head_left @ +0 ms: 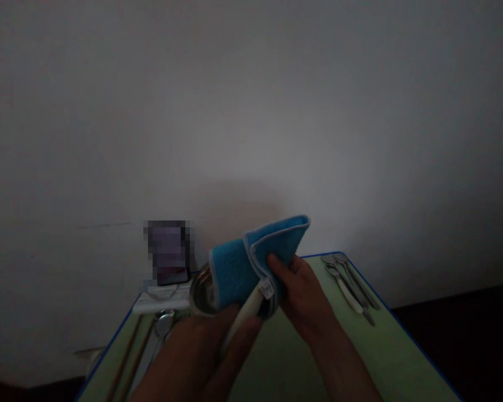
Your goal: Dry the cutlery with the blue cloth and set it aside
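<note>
My left hand point(201, 352) grips the pale handle point(245, 315) of a metal ladle, whose shiny bowl point(201, 296) points up and to the left. A folded blue cloth point(251, 259) with a light trim covers part of the bowl. My right hand point(302, 290) pinches that cloth against the ladle, fingers closed round it. Both are held above a green table point(394, 357) with a blue edge.
Several spoons and utensils point(350, 285) lie in a row at the table's far right corner. Long chopsticks point(129, 352) and a metal spoon point(163, 324) lie at the left. A white tray point(159, 301) and a dark blurred object point(170, 254) stand by the wall.
</note>
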The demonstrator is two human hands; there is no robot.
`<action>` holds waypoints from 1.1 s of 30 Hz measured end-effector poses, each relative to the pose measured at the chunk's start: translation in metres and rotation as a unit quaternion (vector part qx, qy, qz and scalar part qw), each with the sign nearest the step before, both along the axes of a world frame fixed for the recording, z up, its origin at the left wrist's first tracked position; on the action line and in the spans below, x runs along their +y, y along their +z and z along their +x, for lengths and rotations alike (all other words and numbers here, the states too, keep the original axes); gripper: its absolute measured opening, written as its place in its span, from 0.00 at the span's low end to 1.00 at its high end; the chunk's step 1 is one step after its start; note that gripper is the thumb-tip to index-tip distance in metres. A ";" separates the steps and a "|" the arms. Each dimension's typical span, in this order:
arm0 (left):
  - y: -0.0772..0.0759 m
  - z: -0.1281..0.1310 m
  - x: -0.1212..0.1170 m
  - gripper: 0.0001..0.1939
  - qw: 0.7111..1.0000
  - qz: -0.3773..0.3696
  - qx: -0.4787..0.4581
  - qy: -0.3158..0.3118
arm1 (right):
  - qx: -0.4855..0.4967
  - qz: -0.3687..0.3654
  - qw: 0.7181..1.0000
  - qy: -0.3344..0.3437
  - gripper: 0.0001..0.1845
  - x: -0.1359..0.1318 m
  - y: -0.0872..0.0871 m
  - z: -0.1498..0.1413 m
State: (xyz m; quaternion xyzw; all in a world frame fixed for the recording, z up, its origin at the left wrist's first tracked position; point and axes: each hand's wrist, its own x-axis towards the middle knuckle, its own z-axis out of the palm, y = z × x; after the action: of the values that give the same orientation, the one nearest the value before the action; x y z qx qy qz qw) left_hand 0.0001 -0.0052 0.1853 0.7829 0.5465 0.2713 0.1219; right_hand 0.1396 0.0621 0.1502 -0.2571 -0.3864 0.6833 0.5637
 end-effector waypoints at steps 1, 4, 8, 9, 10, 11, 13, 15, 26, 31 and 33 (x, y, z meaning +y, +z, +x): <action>0.000 0.000 0.003 0.16 0.999 -0.031 0.029 0.000 | -0.039 0.012 0.999 -0.031 0.13 0.001 -0.003 0.001; 0.000 -0.001 0.008 0.19 0.990 -0.096 0.105 0.017 | -0.159 0.058 0.981 -0.094 0.16 0.003 -0.005 0.007; 0.000 -0.006 0.006 0.18 0.990 -0.106 0.095 0.005 | -0.243 0.123 0.961 -0.036 0.12 0.002 0.003 0.030; 0.000 -0.008 0.005 0.17 0.992 -0.099 0.079 -0.003 | -0.258 0.140 0.956 -0.022 0.11 0.001 0.005 0.037; 0.000 -0.010 0.004 0.17 0.994 -0.092 0.063 -0.011 | -0.278 0.157 0.948 -0.004 0.11 0.000 0.007 0.043; 0.001 -0.011 0.003 0.17 0.995 -0.086 0.049 -0.016 | -0.297 0.170 0.939 0.016 0.11 -0.001 0.008 0.049; 0.001 -0.013 0.001 0.16 0.996 -0.081 0.033 -0.019 | -0.331 0.184 0.925 0.046 0.11 -0.002 0.009 0.055; 0.001 -0.013 0.000 0.14 0.996 -0.079 0.029 -0.019 | -0.359 0.183 0.914 0.051 0.11 -0.003 0.010 0.056; 0.002 -0.006 -0.006 0.10 0.999 0.020 -0.029 0.008 | -0.315 0.161 0.921 -0.164 0.20 -0.013 0.014 0.017; 0.008 -0.008 -0.004 0.09 0.999 0.007 -0.048 0.005 | -0.252 0.101 0.948 -0.164 0.20 -0.014 0.007 0.009; 0.010 -0.008 -0.004 0.09 0.999 -0.002 -0.042 0.012 | -0.235 0.099 0.961 -0.109 0.17 -0.013 0.005 0.013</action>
State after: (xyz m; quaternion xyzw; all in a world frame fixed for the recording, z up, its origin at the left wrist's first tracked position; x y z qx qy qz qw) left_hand -0.0079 -0.0093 0.1954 0.7639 0.5506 0.3046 0.1432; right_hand 0.1523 0.0493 0.1555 -0.3943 -0.5433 0.4966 0.5502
